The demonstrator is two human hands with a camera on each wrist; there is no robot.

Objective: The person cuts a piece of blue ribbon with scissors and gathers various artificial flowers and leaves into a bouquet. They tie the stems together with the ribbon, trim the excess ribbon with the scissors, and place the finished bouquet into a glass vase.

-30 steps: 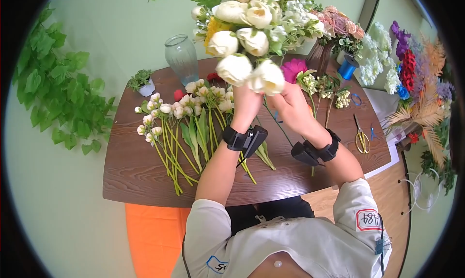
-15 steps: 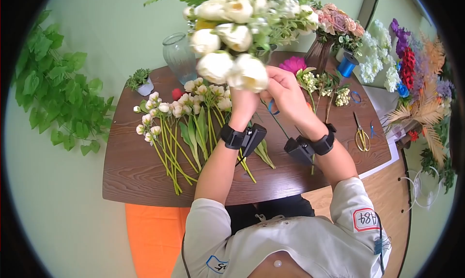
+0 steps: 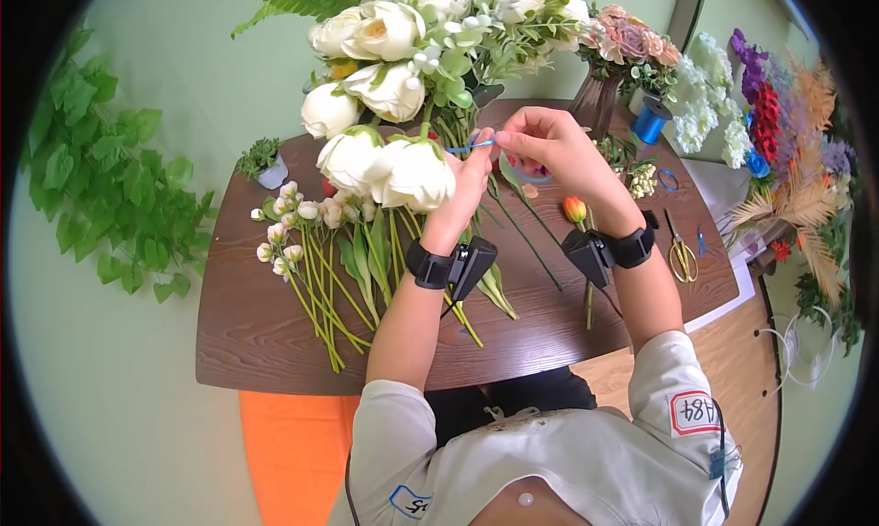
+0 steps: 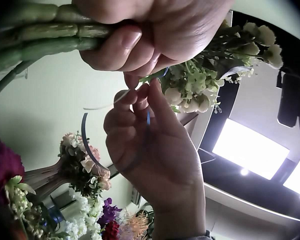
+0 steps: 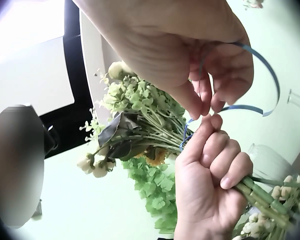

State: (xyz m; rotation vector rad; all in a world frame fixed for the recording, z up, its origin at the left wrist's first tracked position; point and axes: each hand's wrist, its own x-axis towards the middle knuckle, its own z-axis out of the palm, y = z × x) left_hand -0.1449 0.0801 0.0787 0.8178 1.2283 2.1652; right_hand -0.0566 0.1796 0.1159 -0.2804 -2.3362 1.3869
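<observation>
A bouquet of white flowers [image 3: 389, 91] with greenery is held up over the table by my left hand [image 3: 465, 192], its fingers curled tightly round the green stems [image 4: 45, 32]. Thin blue ribbon [image 5: 276, 82] circles the stems just above that fist. The right hand [image 3: 554, 151] pinches the ribbon between thumb and fingertips, right at the left thumb. In the right wrist view, a loose length of ribbon loops out past the right fingers. Part of the stem bundle is hidden inside the left fist.
White flowers with long stems [image 3: 316, 260] lie on the left of the brown table [image 3: 247, 334]. An orange tulip [image 3: 574, 208], scissors [image 3: 682, 259] and a blue ribbon spool [image 3: 651, 121] are on the right. A small potted plant [image 3: 265, 164] stands far left; a vase of pink flowers [image 3: 597, 105], back right.
The bouquet has shifted left and tilted, now covering the glass vase in the head view. The right hand has moved slightly up, and the ribbon between the hands has come into view.
</observation>
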